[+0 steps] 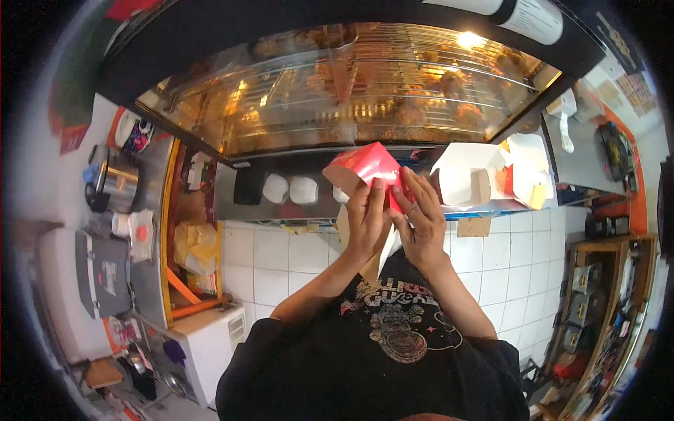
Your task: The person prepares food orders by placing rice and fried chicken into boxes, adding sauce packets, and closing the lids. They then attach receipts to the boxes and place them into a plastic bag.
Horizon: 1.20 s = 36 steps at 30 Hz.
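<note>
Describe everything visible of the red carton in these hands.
The red carton looks like glossy card, its left edge curved around a duller inner face. It is bent, tilted and held up in front of the glass cabinet. The left hand and right hand touch it, hiding part of it; its full shape cannot be told.

Both hands are up in front of the chest, close together, backs toward the viewer. The left hand (367, 223) has its fingers (378, 193) pointing away from the body, slightly bent, thumb side toward the other hand. Just to its right, the right hand (423, 228) slants inward, fingers nearly straight, thumb angled toward the left. Both are occupied, gripping together. Behind them, the bare left forearm (316, 288) and right forearm (463, 298) spread apart toward bent elbows.
</note>
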Tool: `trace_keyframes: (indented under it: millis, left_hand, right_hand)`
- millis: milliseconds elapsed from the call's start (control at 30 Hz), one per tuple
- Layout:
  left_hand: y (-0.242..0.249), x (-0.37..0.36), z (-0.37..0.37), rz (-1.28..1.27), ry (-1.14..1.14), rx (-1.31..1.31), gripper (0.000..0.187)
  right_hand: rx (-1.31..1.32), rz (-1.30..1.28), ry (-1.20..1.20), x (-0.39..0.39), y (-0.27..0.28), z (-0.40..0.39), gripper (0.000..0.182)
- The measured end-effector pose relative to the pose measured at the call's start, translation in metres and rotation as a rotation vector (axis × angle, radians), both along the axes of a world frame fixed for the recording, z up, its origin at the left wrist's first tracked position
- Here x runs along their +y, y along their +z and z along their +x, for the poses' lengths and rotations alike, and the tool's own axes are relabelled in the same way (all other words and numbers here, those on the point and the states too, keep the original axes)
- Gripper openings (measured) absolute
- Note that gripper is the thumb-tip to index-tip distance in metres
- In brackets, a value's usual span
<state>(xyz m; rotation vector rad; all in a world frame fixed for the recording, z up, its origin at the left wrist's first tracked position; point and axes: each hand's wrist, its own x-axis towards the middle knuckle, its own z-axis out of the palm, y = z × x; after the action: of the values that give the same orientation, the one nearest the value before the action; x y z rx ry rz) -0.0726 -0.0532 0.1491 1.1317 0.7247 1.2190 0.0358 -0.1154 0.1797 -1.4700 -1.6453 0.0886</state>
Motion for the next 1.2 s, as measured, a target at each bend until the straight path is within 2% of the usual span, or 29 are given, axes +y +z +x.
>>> trace_keyframes:
  millis: [33, 67, 133, 167, 200, 267, 333, 367, 400, 433, 467, 500, 533, 567, 600, 633, 667, 733, 767, 800, 867, 900, 933, 967, 1000, 1067, 1100, 1133, 1200]
  left_hand:
    - [-0.002, 0.0, 0.0, -0.154, -0.081, -0.177, 0.025]
    - [-0.003, 0.0, 0.003, -0.152, -0.099, -0.172, 0.025]
    - [0.023, -0.006, 0.01, -0.273, -0.122, -0.33, 0.03]
    - [0.034, -0.007, 0.01, -0.27, -0.159, -0.311, 0.034]
    - [0.022, -0.006, 0.007, -0.27, -0.171, -0.305, 0.034]
    - [-0.013, -0.003, 0.002, -0.244, -0.322, -0.25, 0.032]
    - [-0.003, 0.0, 0.008, -0.133, -0.268, -0.147, 0.031]
    - [0.001, 0.003, 0.007, -0.007, -0.293, 0.027, 0.03]
    - [0.007, 0.007, 0.006, 0.122, -0.316, 0.2, 0.029]
    - [0.02, 0.01, -0.002, 0.164, -0.353, 0.455, 0.026]
    - [0.02, 0.013, -0.01, 0.172, -0.367, 0.452, 0.026]
    - [0.019, 0.014, -0.018, 0.32, -0.456, 0.628, 0.018]
    - [0.016, 0.018, -0.023, 0.481, -0.556, 0.796, 0.011]
    - [0.011, 0.02, -0.034, 0.487, -0.566, 0.789, 0.011]
    - [0.004, 0.021, -0.047, 0.699, -0.655, 0.886, 0.011]
    - [-0.004, 0.022, -0.055, 0.915, -0.735, 0.98, 0.014]
    - [-0.011, 0.021, -0.061, 0.914, -0.731, 0.978, 0.014]
    - [-0.021, 0.021, -0.067, 1.129, -0.855, 1.466, 0.017]
    - [-0.025, 0.022, -0.067, 1.052, -0.916, 1.541, 0.014]
    - [-0.034, 0.026, -0.068, 1.052, -0.92, 1.543, 0.014]
    - [-0.058, 0.038, -0.069, 1.21, -0.692, 1.393, 0.018]
    - [-0.061, 0.043, -0.065, 1.29, -0.481, 1.186, 0.024]
    - [-0.06, 0.048, -0.063, 1.234, -0.425, 0.977, 0.024]
    - [-0.067, 0.05, -0.065, 1.126, -0.398, 0.936, 0.021]
    - [-0.078, 0.051, -0.07, 1.015, -0.374, 0.899, 0.018]
    - [-0.108, 0.057, -0.079, 0.635, -0.3, 0.976, 0.022]
    - [-0.134, 0.068, -0.081, 0.628, -0.18, 1.046, 0.037]
    - [-0.145, 0.074, -0.079, 0.627, -0.177, 1.053, 0.037]
    - [-0.166, 0.077, -0.066, 0.451, -0.03, 1.002, 0.062]
  right_hand:
    - [0.008, 0.028, -0.038, 0.003, 0.001, 0.001, 0.043]
    - [0.017, 0.055, -0.074, 0.005, 0.001, 0.001, 0.041]
    - [0.023, 0.067, -0.129, 0.008, 0.005, -0.005, 0.037]
    - [0.178, 0.063, -0.145, 0.009, 0.006, -0.007, 0.036]
    - [0.335, 0.061, -0.16, 0.01, 0.006, -0.007, 0.034]
    - [0.365, 0.06, -0.198, 0.013, 0.004, -0.004, 0.033]
    - [0.351, 0.085, -0.268, 0.013, -0.003, 0.002, 0.036]
    - [0.239, 0.097, -0.277, 0.012, -0.012, 0.007, 0.049]
    - [0.238, 0.103, -0.287, 0.011, -0.017, 0.008, 0.049]
    - [0.355, 0.034, -0.269, 0.008, -0.023, 0.008, 0.055]
    - [0.47, -0.034, -0.252, 0.003, -0.031, 0.008, 0.061]
    - [0.608, -0.183, -0.165, -0.005, -0.052, 0.012, 0.087]
    - [0.604, -0.168, -0.198, -0.014, -0.06, 0.02, 0.087]
    - [0.675, -0.224, -0.04, -0.024, -0.065, 0.025, 0.101]
    - [0.745, -0.282, 0.123, -0.033, -0.072, 0.028, 0.115]
    - [0.956, -0.28, 0.236, -0.039, -0.083, 0.03, 0.121]
    - [0.952, -0.282, 0.238, -0.044, -0.09, 0.029, 0.121]
    - [1.518, -0.488, -0.131, -0.046, -0.1, 0.029, 0.105]
    - [1.474, -0.628, -0.221, -0.043, -0.11, 0.031, 0.087]
    - [1.478, -0.628, -0.222, -0.04, -0.116, 0.031, 0.087]
    - [1.573, -0.674, -0.173, -0.034, -0.128, 0.031, 0.083]
    - [1.574, -0.682, -0.172, -0.03, -0.142, 0.032, 0.083]
    - [1.71, -0.597, -0.146, -0.024, -0.163, 0.034, 0.075]
    - [1.846, -0.508, -0.12, -0.019, -0.179, 0.035, 0.068]
    - [1.854, -0.521, -0.12, -0.015, -0.191, 0.035, 0.068]
    - [1.821, -0.449, -0.17, -0.008, -0.206, 0.034, 0.059]
    - [1.82, -0.455, -0.195, -0.005, -0.208, 0.033, 0.057]
    - [1.825, -0.458, -0.19, -0.001, -0.21, 0.031, 0.057]
    - [1.739, -0.462, -0.321, 0.005, -0.212, 0.025, 0.058]
